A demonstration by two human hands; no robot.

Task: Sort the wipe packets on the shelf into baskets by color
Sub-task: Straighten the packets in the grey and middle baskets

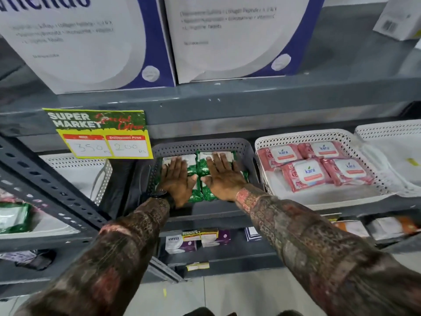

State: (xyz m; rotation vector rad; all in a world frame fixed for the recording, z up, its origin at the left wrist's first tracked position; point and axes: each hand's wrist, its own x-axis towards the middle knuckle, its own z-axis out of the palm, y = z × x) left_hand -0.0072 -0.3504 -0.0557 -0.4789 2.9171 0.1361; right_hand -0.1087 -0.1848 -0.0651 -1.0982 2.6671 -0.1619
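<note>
A grey perforated basket [200, 145] on the middle shelf holds several green wipe packets [204, 166]. My left hand [176, 179] lies flat, fingers spread, on the left packets. My right hand [222, 176] lies flat on the right packets. Neither hand grips anything. To the right, a white perforated basket [303, 136] holds several pink wipe packets [307, 173] laid in two rows. One more green packet [13, 217] lies at the far left edge on a lower level.
A yellow price sign [102, 133] hangs from the upper shelf edge, partly over a white basket [77, 165] on the left. Another white basket [391, 135] stands at far right. Large white-and-blue boxes [91, 42] fill the shelf above. Small boxes [182, 244] sit on the shelf below.
</note>
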